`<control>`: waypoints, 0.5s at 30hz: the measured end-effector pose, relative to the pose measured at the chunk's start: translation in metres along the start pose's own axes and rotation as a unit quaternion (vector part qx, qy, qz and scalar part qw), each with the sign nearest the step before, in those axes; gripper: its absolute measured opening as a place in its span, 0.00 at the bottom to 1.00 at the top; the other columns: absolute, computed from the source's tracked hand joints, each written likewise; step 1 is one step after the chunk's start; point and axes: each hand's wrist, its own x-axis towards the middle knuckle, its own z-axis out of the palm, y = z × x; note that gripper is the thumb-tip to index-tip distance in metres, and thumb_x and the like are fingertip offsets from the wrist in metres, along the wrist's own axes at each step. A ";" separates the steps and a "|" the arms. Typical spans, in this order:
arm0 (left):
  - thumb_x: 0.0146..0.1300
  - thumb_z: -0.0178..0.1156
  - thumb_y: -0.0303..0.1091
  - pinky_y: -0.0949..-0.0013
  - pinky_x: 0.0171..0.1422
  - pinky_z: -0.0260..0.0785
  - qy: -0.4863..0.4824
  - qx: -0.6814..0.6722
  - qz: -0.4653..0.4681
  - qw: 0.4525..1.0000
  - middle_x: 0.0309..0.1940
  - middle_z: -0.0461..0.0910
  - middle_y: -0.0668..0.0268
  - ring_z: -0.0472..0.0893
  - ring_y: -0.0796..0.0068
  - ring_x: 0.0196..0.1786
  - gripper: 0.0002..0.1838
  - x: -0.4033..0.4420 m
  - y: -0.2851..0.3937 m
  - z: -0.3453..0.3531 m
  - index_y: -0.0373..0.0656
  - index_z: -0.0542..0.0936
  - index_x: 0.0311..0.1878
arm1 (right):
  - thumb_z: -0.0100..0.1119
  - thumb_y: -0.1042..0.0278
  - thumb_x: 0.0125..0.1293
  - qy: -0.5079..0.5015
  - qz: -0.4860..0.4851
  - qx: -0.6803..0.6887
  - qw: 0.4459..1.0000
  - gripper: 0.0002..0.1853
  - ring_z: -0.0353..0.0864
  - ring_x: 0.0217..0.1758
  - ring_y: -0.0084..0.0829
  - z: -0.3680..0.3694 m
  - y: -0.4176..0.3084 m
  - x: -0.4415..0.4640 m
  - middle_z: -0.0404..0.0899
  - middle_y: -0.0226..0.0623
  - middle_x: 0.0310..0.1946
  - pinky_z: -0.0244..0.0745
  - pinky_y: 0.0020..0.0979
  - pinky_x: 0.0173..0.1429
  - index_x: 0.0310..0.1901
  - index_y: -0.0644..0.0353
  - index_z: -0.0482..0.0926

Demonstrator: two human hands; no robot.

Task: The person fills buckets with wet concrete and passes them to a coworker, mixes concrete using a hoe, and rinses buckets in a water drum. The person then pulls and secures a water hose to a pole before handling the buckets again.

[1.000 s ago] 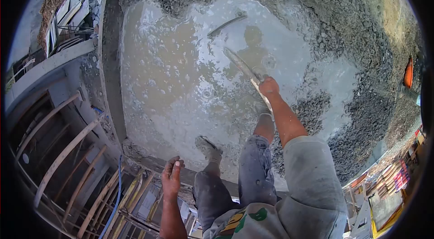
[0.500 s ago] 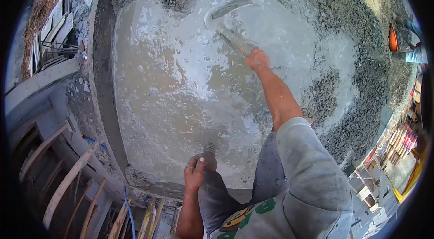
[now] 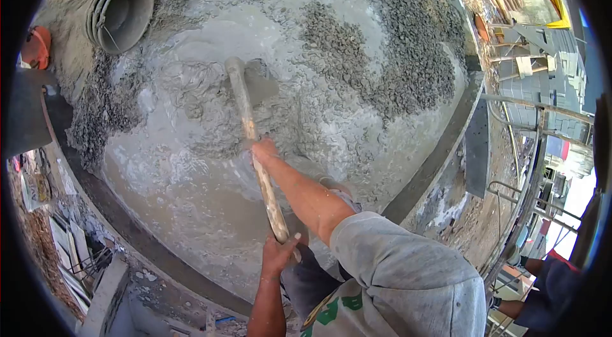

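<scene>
A long wooden handle (image 3: 260, 174) runs from my body out into wet grey cement mix (image 3: 191, 104). Its far end, coated in mix, meets a tool head (image 3: 260, 85) partly sunk in the mix. My right hand (image 3: 264, 151) is wrapped round the middle of the handle. Close to my body, my left hand (image 3: 279, 254) grips the handle's near end. My legs are bent below my arms, and my feet are mostly hidden.
Stacked black tubs (image 3: 124, 15) stand at the upper left, near an orange container (image 3: 36, 47). Dark gravel (image 3: 408, 37) lies at the upper right. A low concrete edge (image 3: 440, 165) borders the mix. Another person's arm (image 3: 513, 308) shows at the lower right.
The view has swung to the right. My left hand, earlier off the handle, now holds its near end. The tool head has come nearer, and the mix around it looks churned.
</scene>
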 end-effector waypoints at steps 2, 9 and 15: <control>0.48 0.71 0.45 0.63 0.47 0.72 -0.036 0.126 -0.049 0.990 0.40 0.81 0.50 0.81 0.62 0.45 0.31 0.004 -0.038 0.014 0.34 0.75 0.50 | 0.70 0.60 0.43 0.010 0.034 0.086 0.996 0.26 0.77 0.18 0.36 -0.046 0.022 -0.003 0.76 0.42 0.23 0.74 0.34 0.22 0.39 0.72 0.74; 0.44 0.72 0.50 0.61 0.42 0.73 -0.138 0.295 0.034 0.945 0.31 0.81 0.51 0.83 0.55 0.36 0.29 0.011 -0.011 0.091 0.36 0.76 0.42 | 0.66 0.64 0.53 0.065 -0.064 0.371 0.924 0.15 0.75 0.18 0.30 -0.252 -0.023 -0.084 0.73 0.35 0.22 0.71 0.31 0.20 0.37 0.63 0.73; 0.42 0.73 0.50 0.69 0.38 0.72 -0.232 0.397 0.149 0.876 0.28 0.82 0.60 0.81 0.75 0.31 0.30 0.109 0.096 0.275 0.34 0.81 0.43 | 0.59 0.73 0.51 0.180 -0.275 0.386 0.862 0.12 0.72 0.16 0.30 -0.492 -0.117 -0.033 0.69 0.36 0.21 0.71 0.34 0.20 0.36 0.65 0.70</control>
